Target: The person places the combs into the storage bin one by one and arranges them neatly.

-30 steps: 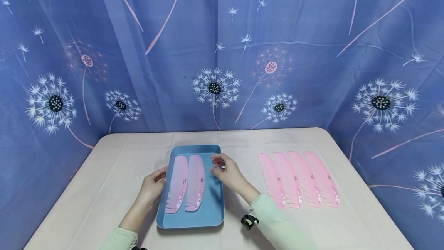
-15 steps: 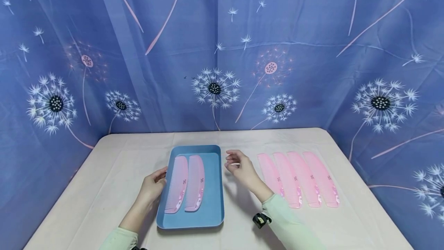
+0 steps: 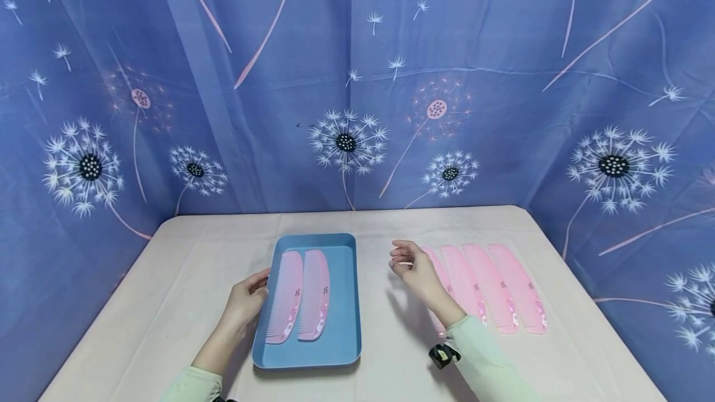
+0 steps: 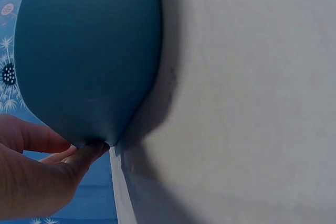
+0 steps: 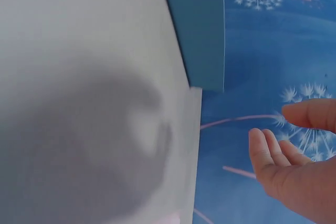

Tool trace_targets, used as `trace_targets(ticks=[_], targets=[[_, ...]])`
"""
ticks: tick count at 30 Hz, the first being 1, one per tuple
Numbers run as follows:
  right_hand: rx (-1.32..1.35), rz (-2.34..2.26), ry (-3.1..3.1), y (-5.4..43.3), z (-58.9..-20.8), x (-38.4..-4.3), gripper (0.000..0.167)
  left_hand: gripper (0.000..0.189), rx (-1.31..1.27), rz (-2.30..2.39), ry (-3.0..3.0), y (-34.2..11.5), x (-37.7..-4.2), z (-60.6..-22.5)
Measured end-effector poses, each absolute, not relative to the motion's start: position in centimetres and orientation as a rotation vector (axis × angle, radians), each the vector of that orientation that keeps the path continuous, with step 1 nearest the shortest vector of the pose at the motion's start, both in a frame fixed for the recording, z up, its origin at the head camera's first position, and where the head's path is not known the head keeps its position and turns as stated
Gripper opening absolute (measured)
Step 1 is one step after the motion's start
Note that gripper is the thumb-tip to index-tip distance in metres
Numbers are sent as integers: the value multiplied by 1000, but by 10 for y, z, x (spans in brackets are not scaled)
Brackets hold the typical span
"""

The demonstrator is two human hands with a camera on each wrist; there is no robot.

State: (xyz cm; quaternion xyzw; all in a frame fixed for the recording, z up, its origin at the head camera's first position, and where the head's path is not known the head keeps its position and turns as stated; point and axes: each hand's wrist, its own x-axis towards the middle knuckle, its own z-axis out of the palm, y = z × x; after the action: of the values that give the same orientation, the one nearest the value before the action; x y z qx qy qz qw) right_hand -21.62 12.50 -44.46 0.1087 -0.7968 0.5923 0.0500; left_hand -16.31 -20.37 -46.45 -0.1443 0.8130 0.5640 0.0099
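Note:
A blue rectangular tray (image 3: 343,303) lies on the table, holding two pink combs side by side: the left comb (image 3: 286,293) and the right comb (image 3: 314,290). My left hand (image 3: 242,303) holds the tray at its left edge; in the left wrist view the thumb and fingers meet at the wall's end. My right hand (image 3: 418,270) hovers right of the tray with relaxed, slightly bent fingers and nothing in them. It partly covers the nearest of several pink combs in a slanted row, such as the rightmost comb (image 3: 518,287).
A pale cloth covers the table (image 3: 190,265). Blue curtains (image 3: 268,160) with a dandelion print stand behind and at both sides. A black wrist strap (image 3: 444,355) sits at the right cuff.
My right hand has moved right, from over the tray's right edge to beside the row of combs. The left hand, tray and combs have stayed put.

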Motion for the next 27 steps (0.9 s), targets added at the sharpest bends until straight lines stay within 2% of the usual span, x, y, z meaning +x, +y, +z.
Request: trace_targets(ticks=[27], targets=[[130,1696,-2557,178,-458,-219,51,50,-437,1776,2528,-205,-164,-466]])
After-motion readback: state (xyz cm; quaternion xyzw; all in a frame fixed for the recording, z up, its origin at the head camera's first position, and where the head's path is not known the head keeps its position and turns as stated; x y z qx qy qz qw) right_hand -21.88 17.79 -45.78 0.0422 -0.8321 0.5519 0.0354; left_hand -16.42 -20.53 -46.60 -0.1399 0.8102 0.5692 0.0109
